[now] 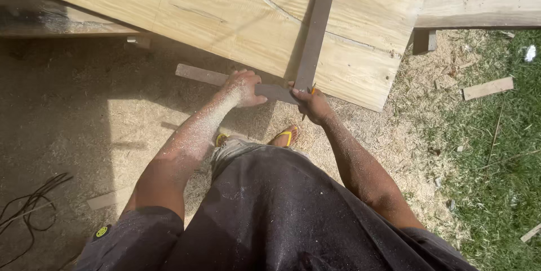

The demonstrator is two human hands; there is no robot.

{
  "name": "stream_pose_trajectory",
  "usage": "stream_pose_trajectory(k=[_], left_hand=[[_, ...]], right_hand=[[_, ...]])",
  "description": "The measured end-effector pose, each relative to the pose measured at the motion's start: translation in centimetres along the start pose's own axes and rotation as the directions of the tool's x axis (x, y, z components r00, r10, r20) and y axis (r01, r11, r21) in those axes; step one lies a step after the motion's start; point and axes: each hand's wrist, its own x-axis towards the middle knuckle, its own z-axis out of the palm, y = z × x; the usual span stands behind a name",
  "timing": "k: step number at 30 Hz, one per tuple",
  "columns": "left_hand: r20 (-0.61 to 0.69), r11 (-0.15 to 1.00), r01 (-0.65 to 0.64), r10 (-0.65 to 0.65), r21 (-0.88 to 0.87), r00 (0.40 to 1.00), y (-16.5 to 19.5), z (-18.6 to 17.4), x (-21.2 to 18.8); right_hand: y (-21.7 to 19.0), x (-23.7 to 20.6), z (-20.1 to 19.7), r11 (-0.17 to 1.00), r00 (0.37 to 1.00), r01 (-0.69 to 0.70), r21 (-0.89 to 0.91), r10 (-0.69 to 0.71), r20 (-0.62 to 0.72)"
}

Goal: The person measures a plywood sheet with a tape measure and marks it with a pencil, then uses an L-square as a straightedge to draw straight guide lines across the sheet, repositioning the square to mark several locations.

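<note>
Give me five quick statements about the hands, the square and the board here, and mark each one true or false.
1. The left hand presses on the short arm of the metal square. True.
2. The right hand holds a hammer. False: it holds a pencil at the square's corner.
3. The long arm of the square lies across the plywood board. True.
4. The board carries no marks. False: a curved line runs across it.
5. The ground under the board is bare concrete. False: it is covered in sawdust, with grass on the right.
</note>
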Motion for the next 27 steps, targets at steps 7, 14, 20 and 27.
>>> stream_pose_trajectory(k=[7, 14, 20, 27], left_hand=[[-0.336, 0.906, 0.249, -0.365, -0.342, 0.868, -7.3, 1.8, -11.6], [-0.313, 0.694, 0.380, -0.653, -0.611, 0.690, -17.2, 6.2, -26.5], [-0.112, 0.446, 0.439, -0.790, -0.780, 0.603, -25.5, 10.1, -40.9], [-0.191, 0.321, 0.506, -0.937, -0.801, 0.291, -32.8, 13.6, -53.9]], right_hand=[[-1.2, 2.1, 12.9, 0.991, 0.977, 0.086, -0.106, -0.063, 0.203], [2.7, 4.5, 30.6, 0.996, 0.843, 0.090, -0.012, -0.070, 0.533], [7.5, 5.7, 47.3, 0.986, 0.716, 0.091, -0.137, 0.030, 0.698], [11.5, 6.5, 66.8, 0.932, 0.551, 0.136, -0.335, 0.209, 0.808]])
